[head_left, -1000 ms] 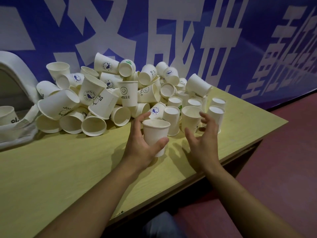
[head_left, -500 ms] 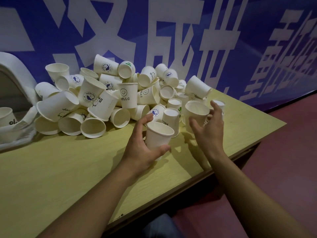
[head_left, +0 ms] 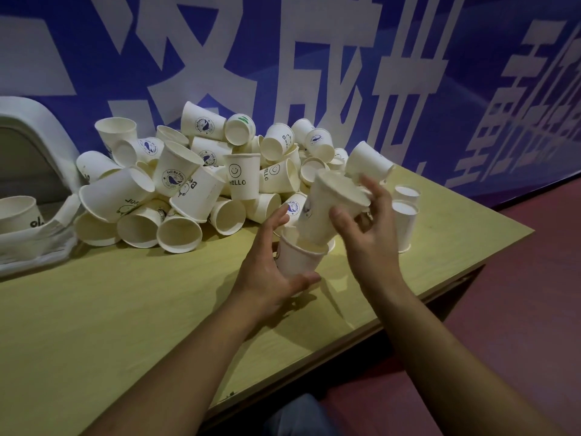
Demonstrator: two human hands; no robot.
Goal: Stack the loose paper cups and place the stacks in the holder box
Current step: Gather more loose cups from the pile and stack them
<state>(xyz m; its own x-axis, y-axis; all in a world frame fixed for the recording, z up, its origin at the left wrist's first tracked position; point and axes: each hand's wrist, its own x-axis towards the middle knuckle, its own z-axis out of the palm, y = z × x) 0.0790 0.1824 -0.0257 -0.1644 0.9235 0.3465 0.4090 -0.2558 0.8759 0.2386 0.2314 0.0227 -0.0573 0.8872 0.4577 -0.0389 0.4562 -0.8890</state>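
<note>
A first cup (head_left: 297, 259) is gripped upright in the left hand (head_left: 270, 272) above the table (head_left: 125, 309) while a second cup (head_left: 330, 212), pinched tilted in the right hand (head_left: 367, 234), is being nested, with the pile (head_left: 195, 180) left unstacked.

Yellow-green wooden table (head_left: 94, 325), its near edge running diagonally; blue banner (head_left: 314, 42) with large white characters, hung as a backdrop directly behind the table; dark red floor (head_left: 518, 278) to the right; patch of blue-grey cloth (head_left: 301, 416) below the table's edge, bottom centre.
</note>
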